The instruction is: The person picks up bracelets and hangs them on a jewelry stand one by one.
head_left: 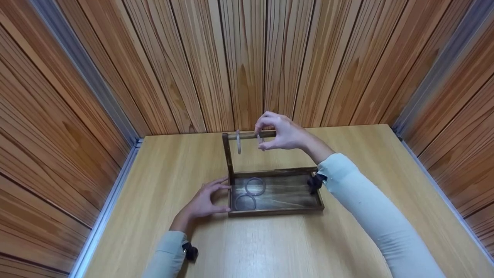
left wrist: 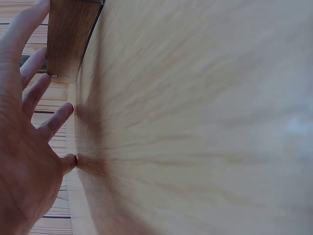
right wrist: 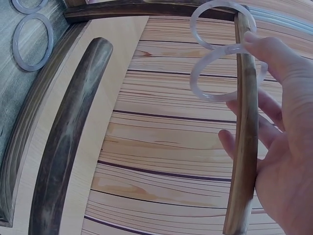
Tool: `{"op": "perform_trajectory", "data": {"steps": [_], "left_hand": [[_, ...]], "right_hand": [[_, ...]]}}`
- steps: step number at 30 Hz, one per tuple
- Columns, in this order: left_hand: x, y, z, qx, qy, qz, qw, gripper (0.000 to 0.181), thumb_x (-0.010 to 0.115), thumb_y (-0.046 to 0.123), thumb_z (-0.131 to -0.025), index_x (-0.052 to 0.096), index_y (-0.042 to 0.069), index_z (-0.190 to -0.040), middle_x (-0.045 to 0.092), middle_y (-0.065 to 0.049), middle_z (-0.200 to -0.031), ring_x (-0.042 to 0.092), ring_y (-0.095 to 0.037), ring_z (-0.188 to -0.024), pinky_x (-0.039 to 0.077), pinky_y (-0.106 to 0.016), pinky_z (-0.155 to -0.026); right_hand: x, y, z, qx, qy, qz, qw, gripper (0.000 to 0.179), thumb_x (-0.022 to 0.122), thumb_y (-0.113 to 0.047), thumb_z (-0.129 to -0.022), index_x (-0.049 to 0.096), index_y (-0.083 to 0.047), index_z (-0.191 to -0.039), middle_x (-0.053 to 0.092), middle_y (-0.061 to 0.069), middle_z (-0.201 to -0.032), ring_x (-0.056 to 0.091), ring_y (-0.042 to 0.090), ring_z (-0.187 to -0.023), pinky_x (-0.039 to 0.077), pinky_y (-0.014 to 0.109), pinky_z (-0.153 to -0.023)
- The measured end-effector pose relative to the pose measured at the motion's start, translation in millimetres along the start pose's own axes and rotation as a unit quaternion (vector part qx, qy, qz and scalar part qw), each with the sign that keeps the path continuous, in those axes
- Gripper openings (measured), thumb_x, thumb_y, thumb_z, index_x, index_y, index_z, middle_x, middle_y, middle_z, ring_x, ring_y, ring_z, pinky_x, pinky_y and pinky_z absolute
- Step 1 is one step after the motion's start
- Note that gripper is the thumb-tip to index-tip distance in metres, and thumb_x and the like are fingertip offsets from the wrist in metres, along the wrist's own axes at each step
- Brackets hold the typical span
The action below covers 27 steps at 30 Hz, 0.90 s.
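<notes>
My right hand [head_left: 283, 133] pinches a pale translucent bangle [right wrist: 194, 81] between thumb and fingers. This bangle encircles the horizontal bar [right wrist: 247, 132] of a dark wooden stand. A second bangle [head_left: 239, 143] hangs on the same bar, nearer the upright post [head_left: 228, 156]. Below, the stand's tray [head_left: 289, 193] bears two more rings, an upper bangle [head_left: 265, 187] and a lower bangle [head_left: 236, 202], lying flat at its left end. My left hand [head_left: 202, 200] has its fingers spread and fairly straight, fingertips right at the tray's left end wall [left wrist: 71, 39].
The stand is on a light wood table [head_left: 162, 166]. Plank walls [head_left: 247, 77] rise behind it and at both sides, with metal strips [head_left: 108, 208] along the side edges. A black wrist device [head_left: 316, 182] overlaps the tray's right end in the head view.
</notes>
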<state>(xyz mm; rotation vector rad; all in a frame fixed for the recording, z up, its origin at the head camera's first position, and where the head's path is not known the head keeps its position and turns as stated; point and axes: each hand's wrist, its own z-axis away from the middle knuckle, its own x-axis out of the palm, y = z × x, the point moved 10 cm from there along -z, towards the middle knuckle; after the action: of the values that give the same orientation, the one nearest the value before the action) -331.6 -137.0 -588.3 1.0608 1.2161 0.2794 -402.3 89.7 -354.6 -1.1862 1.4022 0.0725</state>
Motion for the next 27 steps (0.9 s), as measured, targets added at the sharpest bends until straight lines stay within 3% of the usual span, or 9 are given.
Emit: {"op": "perform_trajectory", "data": {"steps": [5,12,20,27], "left_hand": [[0.1,0.2,0.5,0.000,-0.003,0.000,1.0000,0.074,0.095,0.039,-0.091,0.067,0.014,-0.154,0.038,-0.011,-0.185,0.031,-0.049,-0.172,-0.002,-0.085,-0.136],[-3.4,3.4,-1.9,0.006,0.003,0.001,1.0000,0.074,0.096,0.036,-0.089,0.068,0.012,-0.153,0.043,-0.014,-0.182,0.034,-0.050,-0.171,0.004,-0.084,-0.138],[-0.6,2.2,-0.8,0.002,0.000,0.004,1.0000,0.073,0.095,0.037,-0.091,0.068,0.013,-0.154,0.041,-0.011,-0.183,0.033,-0.049,-0.172,0.001,-0.085,-0.137],[-1.2,2.3,-0.6,0.001,0.002,0.003,1.0000,0.073,0.096,0.037,-0.090,0.069,0.013,-0.153,0.042,-0.012,-0.183,0.033,-0.049,-0.171,0.001,-0.084,-0.138]], "right_hand": [[1.7,1.7,0.8,0.012,-0.007,0.002,0.9999,0.036,0.095,-0.016,-0.087,0.076,-0.012,-0.117,0.070,0.010,-0.133,0.068,0.037,-0.131,0.056,0.058,-0.120],[-1.1,-1.4,0.0,0.003,-0.004,0.013,0.9999,0.036,0.095,-0.018,-0.087,0.076,-0.012,-0.117,0.071,0.009,-0.130,0.070,0.032,-0.125,0.058,0.056,-0.114],[1.2,0.5,1.2,0.007,-0.008,0.014,0.9998,0.040,0.095,-0.021,-0.087,0.075,-0.012,-0.120,0.072,0.009,-0.131,0.070,0.035,-0.129,0.056,0.059,-0.119],[1.1,-2.4,1.5,-0.005,-0.009,0.017,0.9998,0.043,0.093,-0.014,-0.087,0.074,-0.009,-0.126,0.074,0.010,-0.132,0.072,0.033,-0.128,0.057,0.055,-0.120]]}}
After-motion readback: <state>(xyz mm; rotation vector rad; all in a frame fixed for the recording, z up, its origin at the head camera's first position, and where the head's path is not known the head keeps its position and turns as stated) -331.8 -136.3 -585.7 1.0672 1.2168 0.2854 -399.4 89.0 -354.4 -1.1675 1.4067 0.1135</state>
